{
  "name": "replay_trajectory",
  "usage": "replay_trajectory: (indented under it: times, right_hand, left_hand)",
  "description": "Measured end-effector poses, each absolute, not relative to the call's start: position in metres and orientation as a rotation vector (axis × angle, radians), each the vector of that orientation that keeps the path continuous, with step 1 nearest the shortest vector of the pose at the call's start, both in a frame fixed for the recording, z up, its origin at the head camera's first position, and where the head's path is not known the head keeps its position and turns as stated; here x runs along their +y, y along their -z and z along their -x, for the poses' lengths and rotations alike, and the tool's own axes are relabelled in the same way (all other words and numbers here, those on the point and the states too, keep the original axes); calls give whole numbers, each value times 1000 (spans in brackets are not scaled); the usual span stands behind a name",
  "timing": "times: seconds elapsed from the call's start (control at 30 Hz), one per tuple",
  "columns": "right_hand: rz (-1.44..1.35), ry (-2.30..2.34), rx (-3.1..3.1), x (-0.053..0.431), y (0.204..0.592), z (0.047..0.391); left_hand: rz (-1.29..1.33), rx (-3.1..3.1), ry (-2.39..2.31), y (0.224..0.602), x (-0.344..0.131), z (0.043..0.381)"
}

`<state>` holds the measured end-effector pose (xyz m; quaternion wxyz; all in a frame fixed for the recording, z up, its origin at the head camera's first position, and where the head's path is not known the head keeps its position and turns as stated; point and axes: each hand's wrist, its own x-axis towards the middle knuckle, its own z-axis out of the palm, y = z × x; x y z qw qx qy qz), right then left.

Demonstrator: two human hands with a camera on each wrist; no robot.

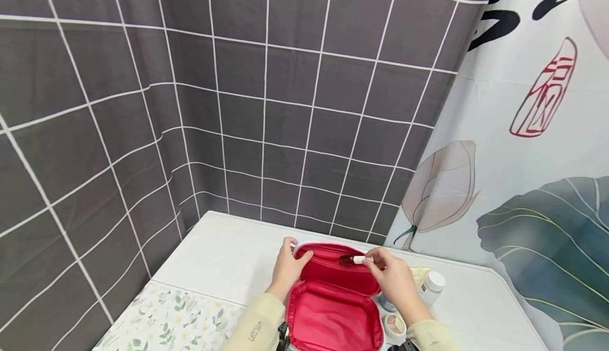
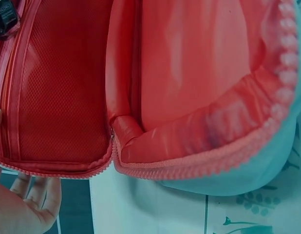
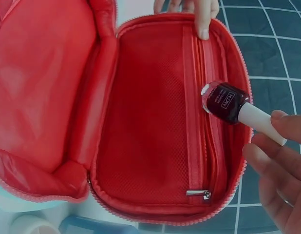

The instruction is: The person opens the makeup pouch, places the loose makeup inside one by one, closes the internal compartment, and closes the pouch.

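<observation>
A toiletry bag (image 1: 335,316) with a red lining lies unzipped, its lid (image 3: 145,117) raised toward the back. On the lid's inner side is a mesh pocket with a zip, its metal zip pull (image 3: 199,194) at one end. My left hand (image 1: 287,269) grips the lid's left edge, thumb inside and fingers behind. My right hand (image 1: 394,281) pinches the white cap of a dark red nail polish bottle (image 3: 223,101). The glass end points at the pocket's zip opening, in front of the lid. Whether it touches the lining I cannot tell.
Right of the bag stand a white-capped bottle (image 1: 433,287), a small round pot (image 1: 395,325) with sections inside, a bluish item (image 1: 387,302) and a pale yellow item (image 1: 420,274). Floral cloth (image 1: 176,319) covers the table's front left. A dark grid curtain (image 1: 295,129) hangs behind.
</observation>
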<state>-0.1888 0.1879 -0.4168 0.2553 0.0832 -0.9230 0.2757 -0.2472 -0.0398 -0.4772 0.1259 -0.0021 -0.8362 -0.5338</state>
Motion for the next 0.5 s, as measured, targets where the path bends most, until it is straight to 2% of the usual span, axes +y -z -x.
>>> replay_trajectory:
  times: [0.5]
  right_hand:
    - [-224,-830,-2555,163,433,201]
  left_hand:
    - [30,-2447,1564,476,-45,248]
